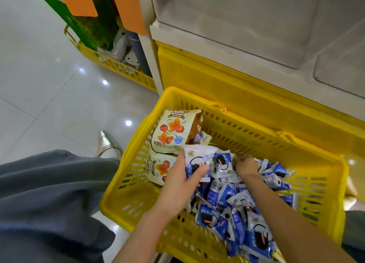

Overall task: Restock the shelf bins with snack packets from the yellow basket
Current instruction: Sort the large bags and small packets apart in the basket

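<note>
A yellow basket (246, 112) stands on the floor against the shelf unit. It holds a heap of several small blue-and-white snack packets (237, 201) on its right side and two cream packets with red-orange print (173, 130) on its left. My left hand (183, 177) grips a small bunch of blue-and-white packets (199, 156) just above the heap. My right hand (246, 165) reaches down into the heap, its fingers curled around packets there. A pale shelf bin (246, 21) sits open above the basket.
A second pale bin (341, 71) is at the right. The shelf's yellow base (217, 80) runs behind the basket. Another yellow basket (122, 67) with plush toys stands at the back left. My grey trouser leg (49, 193) and silver shoe (106, 144) are left of the basket.
</note>
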The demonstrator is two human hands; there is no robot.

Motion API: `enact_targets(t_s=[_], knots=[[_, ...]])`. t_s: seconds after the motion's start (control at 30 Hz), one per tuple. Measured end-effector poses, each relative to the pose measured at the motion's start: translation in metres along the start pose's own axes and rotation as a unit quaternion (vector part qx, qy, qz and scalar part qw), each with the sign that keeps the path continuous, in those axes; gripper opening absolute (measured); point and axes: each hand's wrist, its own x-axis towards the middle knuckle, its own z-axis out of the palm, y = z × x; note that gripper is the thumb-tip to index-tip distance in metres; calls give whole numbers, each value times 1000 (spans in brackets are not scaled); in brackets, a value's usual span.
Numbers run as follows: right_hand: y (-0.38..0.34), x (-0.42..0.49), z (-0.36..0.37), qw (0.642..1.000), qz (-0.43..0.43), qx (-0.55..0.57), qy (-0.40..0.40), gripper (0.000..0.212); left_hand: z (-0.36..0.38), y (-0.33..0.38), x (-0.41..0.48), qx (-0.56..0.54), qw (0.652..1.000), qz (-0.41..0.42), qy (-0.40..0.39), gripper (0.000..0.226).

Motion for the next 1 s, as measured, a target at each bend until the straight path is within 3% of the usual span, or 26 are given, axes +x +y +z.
enact_targets(t_s=[0.23,0.3,0.43,0.57,0.9,1.0], knots=[[-2,11,-3,995,55,78,-26,43,0,0,-1,26,999,-17,13,47],[-1,6,-4,997,22,70,-27,36,2,-1,-4,40,999,-17,11,54],[-4,-18,-7,991,-108,62,44,15,6,-8,-8,67,998,-14,14,29],[0,-46,-24,973,-209,38,91,15,25,-22,-7,128,991,-29,9,26],[-7,-115,-90,933,-291,5,212,12,53,-34,15,241,966,-82,-48,46],[-6,-132,-110,923,-296,18,246,10,53,-23,2,190,979,-62,-47,58]])
